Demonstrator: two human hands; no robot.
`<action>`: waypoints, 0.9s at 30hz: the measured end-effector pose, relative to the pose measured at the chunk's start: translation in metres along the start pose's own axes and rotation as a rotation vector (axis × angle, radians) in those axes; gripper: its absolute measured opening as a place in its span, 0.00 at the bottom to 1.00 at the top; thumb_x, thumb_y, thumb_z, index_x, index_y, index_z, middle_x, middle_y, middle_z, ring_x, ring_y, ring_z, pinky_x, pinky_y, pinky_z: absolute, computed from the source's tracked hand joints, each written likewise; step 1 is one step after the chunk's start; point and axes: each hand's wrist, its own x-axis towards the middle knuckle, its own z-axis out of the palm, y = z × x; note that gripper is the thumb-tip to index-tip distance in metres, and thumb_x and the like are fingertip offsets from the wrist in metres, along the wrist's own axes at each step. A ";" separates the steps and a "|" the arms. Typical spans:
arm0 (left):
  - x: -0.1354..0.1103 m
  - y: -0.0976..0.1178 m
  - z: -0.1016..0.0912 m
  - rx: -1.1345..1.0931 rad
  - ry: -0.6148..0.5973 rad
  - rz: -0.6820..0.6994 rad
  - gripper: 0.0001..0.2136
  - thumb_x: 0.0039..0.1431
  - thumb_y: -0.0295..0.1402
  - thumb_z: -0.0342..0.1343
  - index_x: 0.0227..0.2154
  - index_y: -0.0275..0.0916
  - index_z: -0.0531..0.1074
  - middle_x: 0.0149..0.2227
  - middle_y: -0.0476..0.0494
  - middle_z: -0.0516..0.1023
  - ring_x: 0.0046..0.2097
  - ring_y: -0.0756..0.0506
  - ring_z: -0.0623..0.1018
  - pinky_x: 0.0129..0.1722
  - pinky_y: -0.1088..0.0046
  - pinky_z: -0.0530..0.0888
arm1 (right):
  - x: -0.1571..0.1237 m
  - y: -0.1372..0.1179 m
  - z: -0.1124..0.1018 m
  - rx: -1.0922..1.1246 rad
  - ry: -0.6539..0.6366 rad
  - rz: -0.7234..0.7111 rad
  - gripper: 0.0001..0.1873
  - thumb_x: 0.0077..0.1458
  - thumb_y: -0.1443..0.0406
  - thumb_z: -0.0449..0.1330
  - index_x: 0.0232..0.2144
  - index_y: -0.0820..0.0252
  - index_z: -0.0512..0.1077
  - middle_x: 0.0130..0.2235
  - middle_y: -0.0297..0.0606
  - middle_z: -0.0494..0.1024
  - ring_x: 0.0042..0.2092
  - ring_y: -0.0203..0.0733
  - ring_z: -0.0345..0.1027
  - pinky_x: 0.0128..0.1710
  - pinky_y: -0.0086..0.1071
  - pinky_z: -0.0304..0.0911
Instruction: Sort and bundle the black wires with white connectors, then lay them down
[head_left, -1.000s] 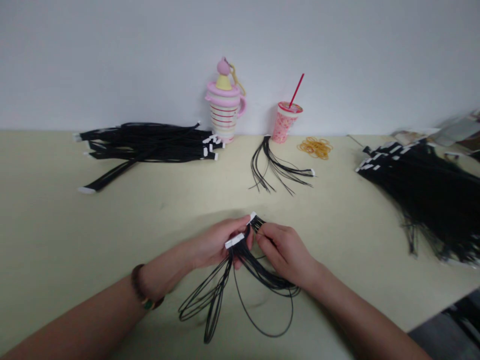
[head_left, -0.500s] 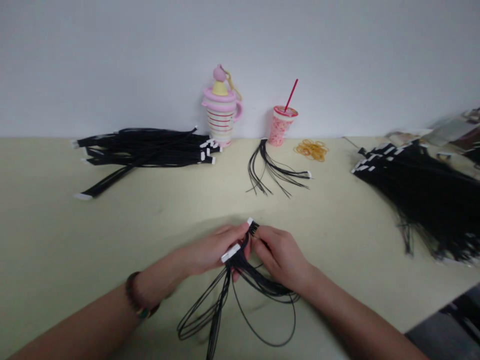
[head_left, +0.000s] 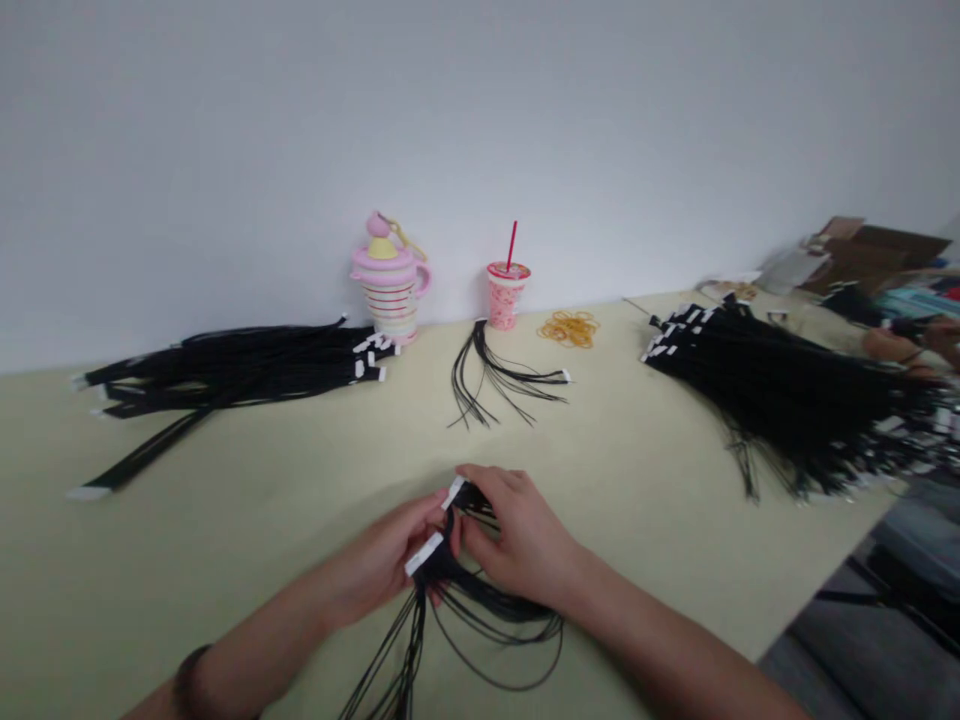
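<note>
My left hand (head_left: 379, 570) and my right hand (head_left: 521, 535) meet at the near middle of the table, both gripping a bundle of thin black wires (head_left: 480, 610). A white connector strip (head_left: 424, 553) sticks out beside my left fingers, and a second white connector (head_left: 453, 492) sits between my hands. My right fingers close over the wires just behind that second connector. Long wire loops hang below my hands, their lower ends running out of the bottom of the view. Part of the bundle is hidden by my fingers.
A pile of black cables with white ends (head_left: 225, 385) lies at the left, and a looser wire bunch (head_left: 480, 375) lies ahead. A large wire heap (head_left: 780, 405) fills the right. Rubber bands (head_left: 568, 328), a pink striped mug (head_left: 390, 285) and a straw cup (head_left: 506, 295) stand behind. Another person's hand (head_left: 896, 345) shows far right.
The whole view has tilted and shifted, showing more of the wall and the far right. My hands have come closer together, and my right hand now covers more of the wires near the connectors.
</note>
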 end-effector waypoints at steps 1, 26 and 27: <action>0.000 0.001 0.000 -0.011 0.010 0.000 0.18 0.56 0.47 0.49 0.25 0.36 0.70 0.21 0.50 0.68 0.21 0.51 0.68 0.19 0.77 0.67 | -0.001 -0.001 0.000 -0.003 0.012 0.005 0.22 0.52 0.67 0.54 0.50 0.66 0.63 0.44 0.45 0.73 0.45 0.46 0.66 0.47 0.42 0.60; -0.013 0.014 0.002 0.039 -0.096 0.060 0.22 0.52 0.53 0.51 0.27 0.36 0.72 0.21 0.48 0.68 0.22 0.51 0.67 0.23 0.76 0.65 | -0.001 -0.005 -0.006 0.301 0.517 -0.081 0.10 0.55 0.69 0.52 0.41 0.61 0.60 0.33 0.36 0.68 0.33 0.36 0.63 0.33 0.29 0.60; -0.013 0.019 0.000 0.025 -0.070 0.044 0.21 0.54 0.52 0.50 0.25 0.36 0.71 0.20 0.49 0.67 0.21 0.52 0.66 0.23 0.77 0.64 | 0.001 -0.003 -0.007 0.333 0.527 -0.071 0.11 0.55 0.69 0.52 0.42 0.60 0.60 0.32 0.36 0.69 0.33 0.35 0.64 0.33 0.28 0.60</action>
